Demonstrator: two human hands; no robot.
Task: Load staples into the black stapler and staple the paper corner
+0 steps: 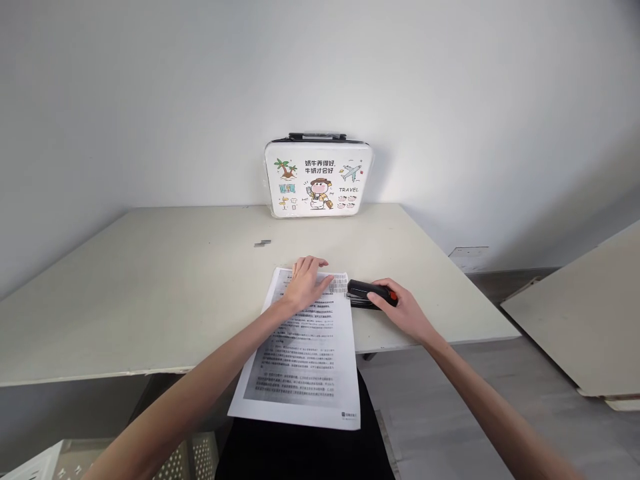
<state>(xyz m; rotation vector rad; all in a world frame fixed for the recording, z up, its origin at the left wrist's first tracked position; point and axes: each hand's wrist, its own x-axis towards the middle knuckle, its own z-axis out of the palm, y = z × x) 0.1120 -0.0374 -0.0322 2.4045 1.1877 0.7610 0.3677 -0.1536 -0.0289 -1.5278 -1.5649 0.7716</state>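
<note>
A printed sheet of paper (300, 360) lies partly on the table, its lower part reaching past the front edge over the person's lap. My left hand (306, 283) rests on the upper part of the sheet, fingers stretched out and pressing it down. In my right hand (400, 308) is a black stapler (364, 291) with an orange-red part at its back end. The stapler's front meets the sheet's right edge near the top corner; whether the paper sits between its jaws is hard to make out. Whether the sheet is single or a stack is also unclear.
Small grey strips of staples (263, 243) lie farther back on the table (150, 287). A white case with cartoon prints (320, 180) stands against the wall. Below at left is a perforated basket (200, 457). Another white board or tabletop (585, 320) is at the right.
</note>
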